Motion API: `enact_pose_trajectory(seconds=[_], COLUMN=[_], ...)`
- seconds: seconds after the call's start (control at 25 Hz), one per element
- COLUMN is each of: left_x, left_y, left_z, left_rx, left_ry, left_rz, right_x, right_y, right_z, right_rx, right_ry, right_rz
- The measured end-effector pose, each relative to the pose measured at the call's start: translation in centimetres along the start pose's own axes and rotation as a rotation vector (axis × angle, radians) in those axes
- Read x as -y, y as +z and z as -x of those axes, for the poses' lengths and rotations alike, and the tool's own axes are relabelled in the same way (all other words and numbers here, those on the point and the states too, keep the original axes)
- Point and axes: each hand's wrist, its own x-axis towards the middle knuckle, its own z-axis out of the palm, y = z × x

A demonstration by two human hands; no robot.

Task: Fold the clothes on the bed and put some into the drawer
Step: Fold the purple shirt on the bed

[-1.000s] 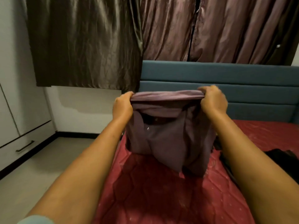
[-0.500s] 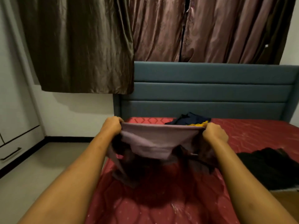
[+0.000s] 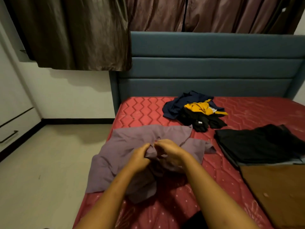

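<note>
A mauve shirt (image 3: 125,146) lies spread on the red mattress (image 3: 142,109), near its left edge. My left hand (image 3: 140,157) and my right hand (image 3: 170,152) sit close together at the shirt's middle, each pinching a bunch of its cloth. Farther back lies a loose heap of clothes (image 3: 194,111) in navy, yellow and black. A folded black stack (image 3: 254,144) rests on the right. A white drawer front with a dark handle (image 3: 9,137) shows at the far left.
A blue padded headboard (image 3: 211,68) stands behind the mattress, with dark curtains (image 3: 79,33) above. Pale floor (image 3: 49,162) runs along the bed's left side. A brown flat sheet (image 3: 277,190) lies on the mattress at the right front.
The shirt was held up by its top edge with hands apart; it has come down onto the mattress, and both hands have moved together at its middle.
</note>
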Motion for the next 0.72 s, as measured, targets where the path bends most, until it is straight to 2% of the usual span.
enact_pose_trajectory(seconds=[0.08,0.16,0.24,0.36,0.44,0.48,0.52,0.6,0.64,0.68,0.72], left_x=[-0.4,-2.1,-2.6,-2.3,-2.2,-2.1,-1.7,-0.2,0.5,1.3,2.0], left_y=[-1.8,-3.0,-4.3,-7.4,-10.0,-11.3,-12.4,-13.5,-13.0,-11.8,-10.0], left_z=[0.1,1.1,1.9,2.8,3.7,4.0,4.1,3.9,3.7,3.4,3.3], left_rx=[0.048,0.118,0.070,-0.005,0.028,0.085,0.198,0.462,0.534,0.559,0.541], left_ry=[-0.009,-0.011,-0.097,-0.320,-0.339,-0.360,-0.401,-0.536,-0.595,-0.598,-0.517], left_rz=[0.039,0.274,0.530,0.939,1.103,1.068,0.911,0.288,-0.033,-0.273,-0.421], right_x=[-1.4,-3.1,-4.3,-6.1,-7.4,-8.1,-8.9,-10.4,-11.1,-11.6,-11.6], right_y=[-0.9,-1.5,-1.1,-0.6,0.2,1.0,1.8,3.7,4.3,4.8,5.1], right_z=[-0.3,-1.5,-2.1,-2.3,-1.9,-1.8,-1.9,-1.8,-1.9,-2.2,-2.2], right_rx=[-0.035,-0.036,-0.023,-0.082,-0.095,-0.081,-0.056,-0.041,-0.084,-0.132,-0.164], right_ry=[-0.019,-0.087,-0.111,-0.101,-0.077,-0.063,-0.052,-0.062,-0.077,-0.090,-0.098], right_rz=[0.096,0.463,0.770,0.880,0.855,0.818,0.790,0.773,0.771,0.772,0.781])
